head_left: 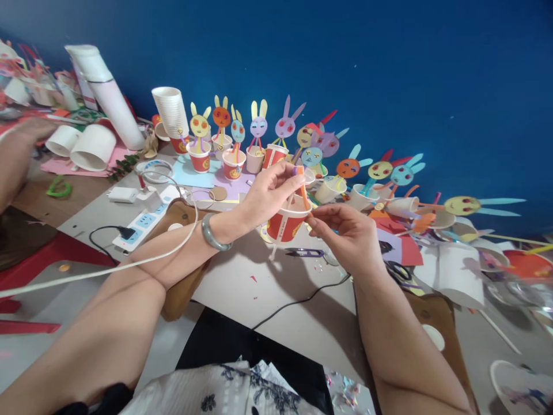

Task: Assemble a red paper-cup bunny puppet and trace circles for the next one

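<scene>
Our left hand [270,193] and right hand [345,230] grip a red paper cup [286,222] holding an orange straw [303,193]; finished cups [201,157] hold paper rabbits.

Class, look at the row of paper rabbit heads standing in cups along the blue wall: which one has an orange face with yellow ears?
The orange-faced rabbit, second from the left end, beside the stack of white cups. Its neighbours have yellow and blue faces.

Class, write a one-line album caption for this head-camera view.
Both hands, left hand and right hand, hold a red paper cup with an orange strip.
</scene>
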`<state>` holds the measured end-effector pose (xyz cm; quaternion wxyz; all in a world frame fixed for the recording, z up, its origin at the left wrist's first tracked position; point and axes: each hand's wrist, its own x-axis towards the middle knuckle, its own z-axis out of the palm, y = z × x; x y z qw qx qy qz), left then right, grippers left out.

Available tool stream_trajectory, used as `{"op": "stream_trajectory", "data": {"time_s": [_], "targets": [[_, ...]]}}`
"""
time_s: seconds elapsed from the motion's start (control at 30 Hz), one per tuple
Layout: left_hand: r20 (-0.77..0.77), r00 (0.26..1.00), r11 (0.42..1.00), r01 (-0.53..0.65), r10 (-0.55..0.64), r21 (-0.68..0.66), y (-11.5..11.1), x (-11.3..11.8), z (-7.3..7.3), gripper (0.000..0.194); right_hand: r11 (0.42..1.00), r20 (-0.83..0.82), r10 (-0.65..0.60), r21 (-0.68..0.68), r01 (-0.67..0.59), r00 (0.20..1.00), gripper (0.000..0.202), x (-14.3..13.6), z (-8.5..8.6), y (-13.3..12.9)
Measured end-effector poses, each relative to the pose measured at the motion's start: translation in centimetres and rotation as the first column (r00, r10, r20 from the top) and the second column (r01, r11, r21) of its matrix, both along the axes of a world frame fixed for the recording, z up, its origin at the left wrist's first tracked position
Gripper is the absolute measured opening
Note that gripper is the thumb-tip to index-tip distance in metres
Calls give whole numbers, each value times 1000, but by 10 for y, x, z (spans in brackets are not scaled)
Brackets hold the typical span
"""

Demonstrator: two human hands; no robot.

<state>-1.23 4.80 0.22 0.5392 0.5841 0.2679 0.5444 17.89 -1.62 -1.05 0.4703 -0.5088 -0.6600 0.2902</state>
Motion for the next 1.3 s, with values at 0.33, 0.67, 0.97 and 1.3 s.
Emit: {"op": "stream_trajectory", "data": {"time_s": [0.33, 0.67, 0.97, 1.3], "targets": [[-58, 996, 998, 62, -61, 5, -4, -1, 2, 14, 945, 340, 3, 305, -114, 940, 11, -4, 7, 1], [-38, 995, 993, 93, -96, -66, -1, 0, -3, 17, 956, 224, -58, 295, -11, 973, 1, -2, -5, 4], [7, 998, 992, 70, -70, -102, 4, 1, -4, 18, 995, -134, 18, 99, -4, 991, 37, -1, -19, 17], [143, 981, 986, -114, 132, -125, 31, -13, 4, 15, 939, -246, -264, 155, 306, 933, 23, 21, -27, 39]]}}
